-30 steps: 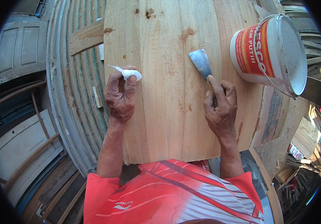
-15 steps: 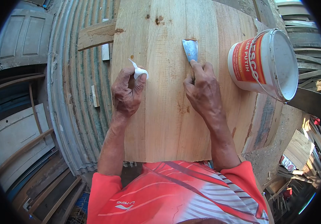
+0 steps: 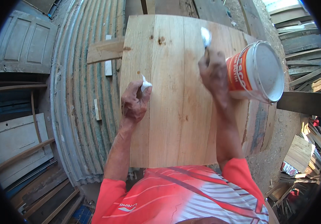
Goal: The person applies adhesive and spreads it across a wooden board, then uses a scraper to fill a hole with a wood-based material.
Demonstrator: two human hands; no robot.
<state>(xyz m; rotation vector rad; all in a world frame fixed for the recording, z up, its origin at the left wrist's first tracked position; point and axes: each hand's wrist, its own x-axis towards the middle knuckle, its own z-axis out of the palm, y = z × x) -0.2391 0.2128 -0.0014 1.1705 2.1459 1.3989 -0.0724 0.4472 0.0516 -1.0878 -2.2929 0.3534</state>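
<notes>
My left hand (image 3: 134, 102) pinches a small white piece with a thin pointed tip (image 3: 146, 86) between thumb and fingers, above the left part of a panel of joined wooden planks (image 3: 168, 127). I cannot make out whether that piece is plastic or paper. Farther off and to the right, my right hand (image 3: 215, 71) grips a putty knife (image 3: 206, 36). Its blade points away from me and shines bright over the panel's far part; the handle is hidden in my fist. Right beside that hand, a white bucket with a red label (image 3: 267, 71) lies tilted.
Corrugated metal sheeting (image 3: 78, 112) runs along the panel's left side, with a short plank (image 3: 104, 51) and small wood blocks on it. Old doors (image 3: 24, 43) lean at the far left. Stacked boards (image 3: 304, 44) and a heap of wood scraps (image 3: 313, 149) are on the right.
My right hand has moved away from me and slightly right with the putty knife, toward the bucket. The left hand still pinches the white piece. The view has shifted a little.
</notes>
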